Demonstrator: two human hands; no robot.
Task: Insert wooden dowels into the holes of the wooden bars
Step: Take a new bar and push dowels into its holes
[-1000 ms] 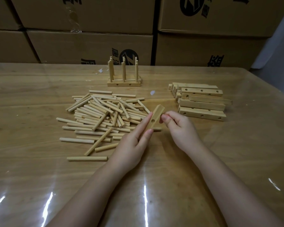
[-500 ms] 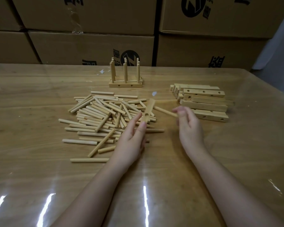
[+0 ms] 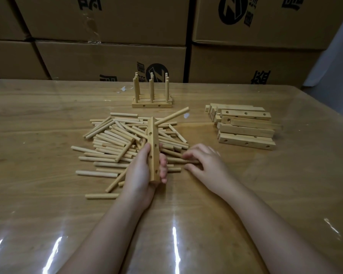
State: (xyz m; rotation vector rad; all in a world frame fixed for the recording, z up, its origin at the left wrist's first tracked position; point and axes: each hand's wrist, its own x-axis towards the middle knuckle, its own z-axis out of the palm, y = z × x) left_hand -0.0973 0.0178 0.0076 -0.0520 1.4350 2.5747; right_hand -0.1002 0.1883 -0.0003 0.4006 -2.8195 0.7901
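Head view. Left hand (image 3: 141,175): wrapped around a wooden bar (image 3: 153,147), one dowel (image 3: 172,116) seated in its far end. Right hand (image 3: 206,165): fingers on a loose dowel (image 3: 183,161) at the pile's (image 3: 117,143) right edge, grip unclear. Spare bars (image 3: 246,125): stacked far right on the surface (image 3: 246,194). Finished assembly (image 3: 151,95): far centre.
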